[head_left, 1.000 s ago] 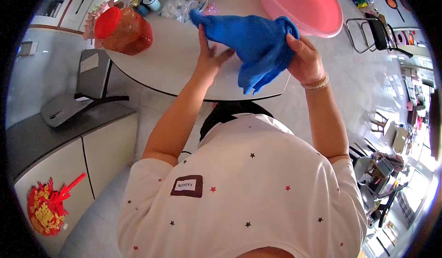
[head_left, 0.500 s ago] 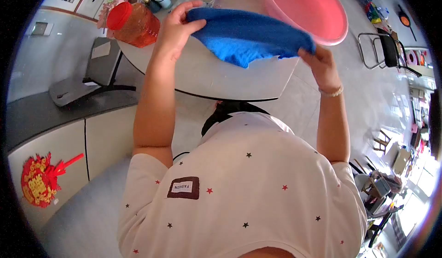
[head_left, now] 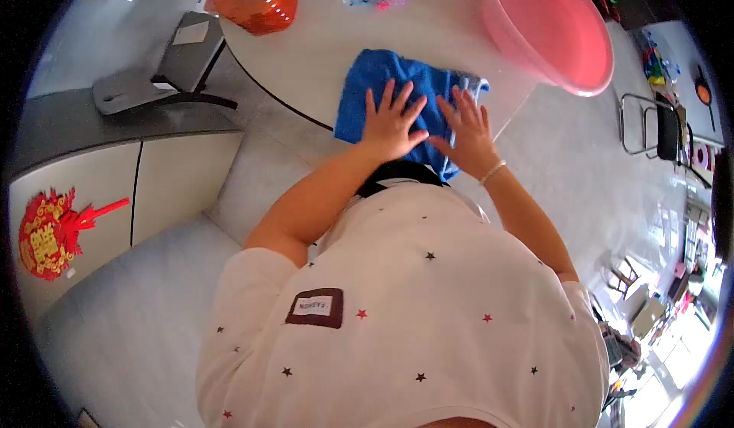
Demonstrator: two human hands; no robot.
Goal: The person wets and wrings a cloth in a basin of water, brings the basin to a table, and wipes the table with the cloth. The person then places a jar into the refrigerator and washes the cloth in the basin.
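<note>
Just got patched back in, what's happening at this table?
A person has both bare hands on a blue cloth spread on the table at its near edge. The left hand and right hand lie side by side on it, palms down, fingers spread; neither grips it. A pink basin stands beyond the cloth to the right, and a red-lidded jar to the left, both apart from the hands.

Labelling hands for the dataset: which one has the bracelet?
The right hand, nearer the pink basin: a pale bracelet circles its wrist. The left hand shows a bare wrist.
</note>
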